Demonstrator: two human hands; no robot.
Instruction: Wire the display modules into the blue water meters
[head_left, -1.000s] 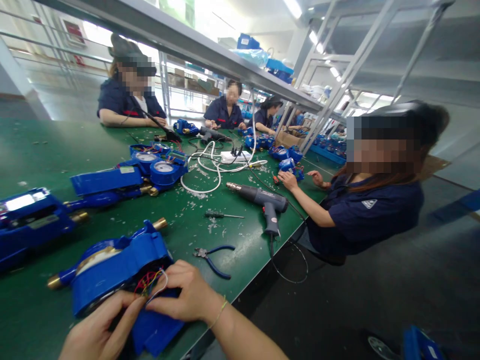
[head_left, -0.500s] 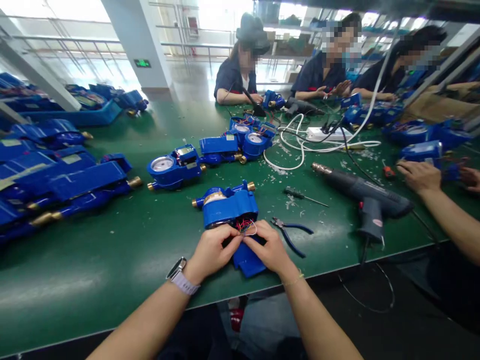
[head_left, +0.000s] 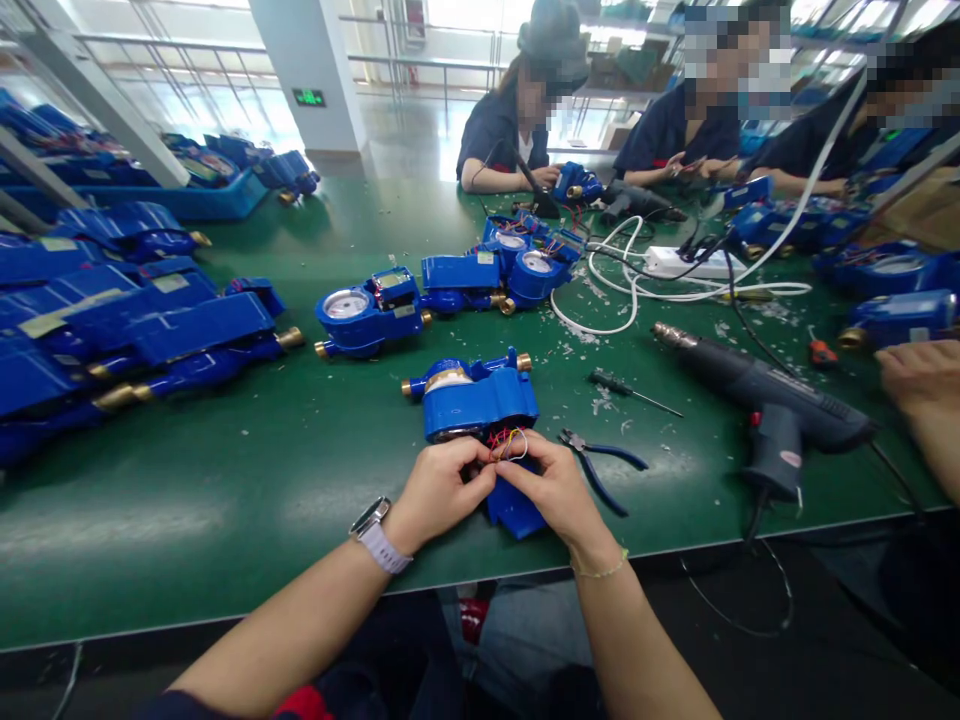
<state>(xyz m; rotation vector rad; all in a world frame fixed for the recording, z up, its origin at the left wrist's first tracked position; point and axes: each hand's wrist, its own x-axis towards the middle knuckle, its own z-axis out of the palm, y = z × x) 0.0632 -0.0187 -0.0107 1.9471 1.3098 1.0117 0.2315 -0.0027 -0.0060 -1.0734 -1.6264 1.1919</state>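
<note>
A blue water meter (head_left: pixel 480 400) with brass pipe ends lies before me. Thin red, yellow and white wires (head_left: pixel 517 440) come out of its near side. My left hand (head_left: pixel 450 485) and my right hand (head_left: pixel 551 490) meet at these wires, both with thumb and fingers pinched on them. Exactly which wire each hand grips is hidden by the fingertips. Below my hands a blue cover (head_left: pixel 514 512) rests on the table, partly covered by my right hand. Diagonal cutters (head_left: pixel 604 465) with dark blue handles lie just right of my right hand, jaws slightly apart.
A screwdriver (head_left: pixel 634 392) and a heat gun (head_left: pixel 772 400) lie to the right. Several blue meters (head_left: pixel 367 315) stand behind and at left. A white power strip (head_left: pixel 694 263) with cables sits farther back. Co-workers (head_left: pixel 517 120) sit opposite; another person's hand (head_left: pixel 926 390) is at right.
The whole view has shifted, so the table's things appear farther right. My hands stay together at the wires, with only slight finger movement.
</note>
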